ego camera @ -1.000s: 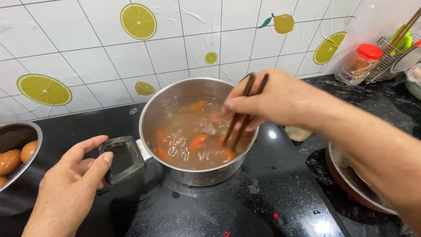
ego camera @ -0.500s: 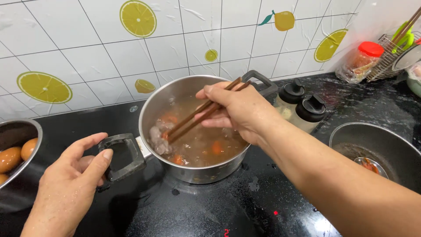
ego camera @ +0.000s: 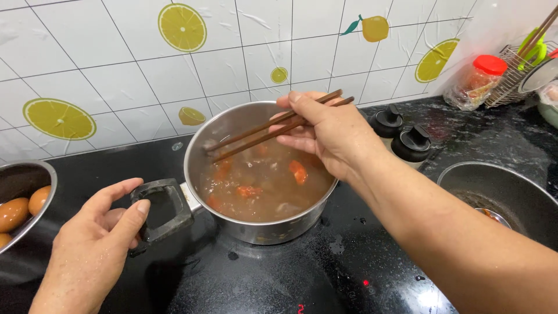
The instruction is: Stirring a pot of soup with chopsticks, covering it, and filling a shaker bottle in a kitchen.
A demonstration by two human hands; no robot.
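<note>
- The right hand (ego camera: pixel 328 131) holds dark wooden chopsticks (ego camera: pixel 273 127) slanting down over a steel pot (ego camera: pixel 258 174) of brownish broth with orange pieces.
- The left hand (ego camera: pixel 96 244) curls at the pot's black handle (ego camera: pixel 163 206), thumb touching it.
- A bowl of brown eggs (ego camera: pixel 20 206) sits at far left.
- Two black-capped bottles (ego camera: pixel 401 136) stand just right of the pot.

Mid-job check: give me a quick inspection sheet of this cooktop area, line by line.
Surface: black cooktop, wet spots.
Job's things: steel pot of brown broth with orange pieces; chopsticks angled over it.
Clutter: bowl of brown eggs, two black-capped bottles, dark pan, red-lidded jar.
Grippers: left hand at the pot handle; right hand grips the chopsticks.
Cables: nothing seen.
Surroundings: white tiles with lemon stickers.
</note>
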